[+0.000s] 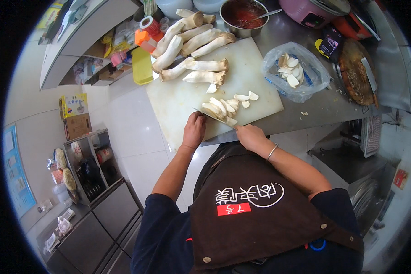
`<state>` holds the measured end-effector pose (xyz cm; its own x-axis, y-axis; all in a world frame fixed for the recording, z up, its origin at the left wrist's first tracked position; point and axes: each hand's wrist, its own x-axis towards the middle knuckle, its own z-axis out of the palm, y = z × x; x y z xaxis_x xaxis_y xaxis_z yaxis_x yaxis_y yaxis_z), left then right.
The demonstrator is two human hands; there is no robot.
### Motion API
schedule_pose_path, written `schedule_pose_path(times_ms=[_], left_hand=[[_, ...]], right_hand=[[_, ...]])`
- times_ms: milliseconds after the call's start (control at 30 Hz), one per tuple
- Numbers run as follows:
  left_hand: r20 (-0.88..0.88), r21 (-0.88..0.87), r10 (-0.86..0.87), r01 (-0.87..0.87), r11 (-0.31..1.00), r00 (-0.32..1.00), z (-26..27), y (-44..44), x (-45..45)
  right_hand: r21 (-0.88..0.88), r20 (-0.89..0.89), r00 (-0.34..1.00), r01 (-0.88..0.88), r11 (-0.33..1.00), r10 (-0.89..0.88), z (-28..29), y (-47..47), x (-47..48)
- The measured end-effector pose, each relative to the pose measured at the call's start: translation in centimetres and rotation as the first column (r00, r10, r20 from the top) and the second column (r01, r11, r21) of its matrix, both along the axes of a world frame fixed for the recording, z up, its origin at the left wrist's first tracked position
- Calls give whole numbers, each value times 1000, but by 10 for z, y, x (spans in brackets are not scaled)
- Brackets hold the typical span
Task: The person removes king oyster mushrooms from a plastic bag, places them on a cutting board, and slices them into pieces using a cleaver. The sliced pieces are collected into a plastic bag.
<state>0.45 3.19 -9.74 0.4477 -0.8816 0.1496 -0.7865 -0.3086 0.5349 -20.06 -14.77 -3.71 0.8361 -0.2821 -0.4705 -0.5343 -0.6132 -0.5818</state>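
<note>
My right hand point(251, 137) grips the handle of a kitchen knife point(216, 119), whose blade points left across the near part of a white cutting board point(267, 99). By the tip of that blade, my left hand point(194, 129) rests with fingers curled; whether they pinch anything is hidden. Sliced king oyster mushroom point(222, 107) lies in a leaning row just beyond the blade. A few loose mushroom pieces point(245, 97) are scattered to its right. Farther back, several whole king oyster mushrooms point(205, 65) are heaped over the board's far left part.
Right of the board sits a clear plastic bag point(315, 85) holding mushroom slices point(291, 71). A cleaver point(369, 73) lies on a round wooden chopping block point(352, 72). Behind are a steel bowl of red sauce point(245, 17), a pink cooker point(308, 12) and a phone point(331, 42).
</note>
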Motion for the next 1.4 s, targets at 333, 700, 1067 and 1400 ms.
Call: schedule_pose_path(times_ms=[333,700,1067,1400], left_hand=[[-11,-77,35,-36,996,999,-11,4,-4],[2,-42,60,-60,997,998,-9,5,-5],[59,-50,20,-17,999,998,-14,11,-3],[0,-79,43,-42,996,999,-18,12,-6]], right_hand=[[6,29,1000,-5,1000,4,32,-7,-13],[-17,-7,999,-39,999,39,22,-5,-7],[-25,-77,995,-57,998,55,16,-3,-1],[12,-50,997,-51,999,52,10,0,-2]])
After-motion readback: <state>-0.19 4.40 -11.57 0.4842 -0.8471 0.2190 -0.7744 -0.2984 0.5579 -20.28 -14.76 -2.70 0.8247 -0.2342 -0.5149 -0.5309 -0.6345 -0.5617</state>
